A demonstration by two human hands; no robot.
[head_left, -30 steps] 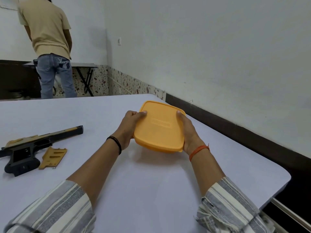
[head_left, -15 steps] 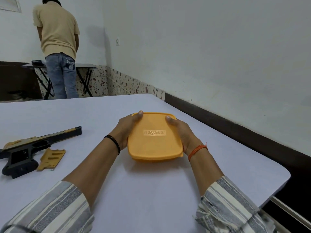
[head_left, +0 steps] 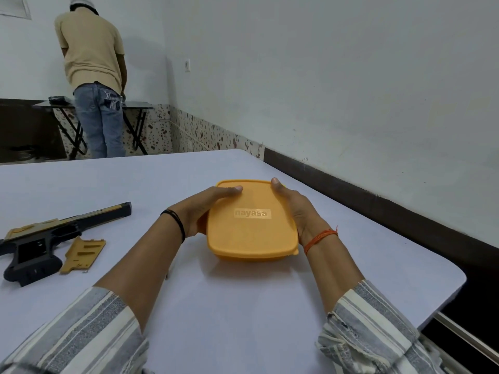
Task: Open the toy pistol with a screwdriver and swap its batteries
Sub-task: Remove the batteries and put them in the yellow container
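An orange lidded box (head_left: 251, 228) marked "nayasa" lies flat on the white table (head_left: 243, 319), lid shut. My left hand (head_left: 202, 209) grips its left side, thumb on the lid. My right hand (head_left: 294, 209) grips its right side, thumb up along the far corner. The black and tan toy pistol (head_left: 48, 236) lies on its side at the table's left, its grip compartment uncovered. Its tan battery cover (head_left: 82, 255) lies loose beside it. No screwdriver or battery shows.
The table's right edge (head_left: 445, 292) and rounded corner lie close to my right arm, with a wall beyond. A person (head_left: 94, 76) stands with their back to me at a small folding table (head_left: 135, 109) in the far left corner.
Both hands brought the orange box down from a tilted hold above the table and toward me; it now lies flat on the table. The pistol and cover stayed put.
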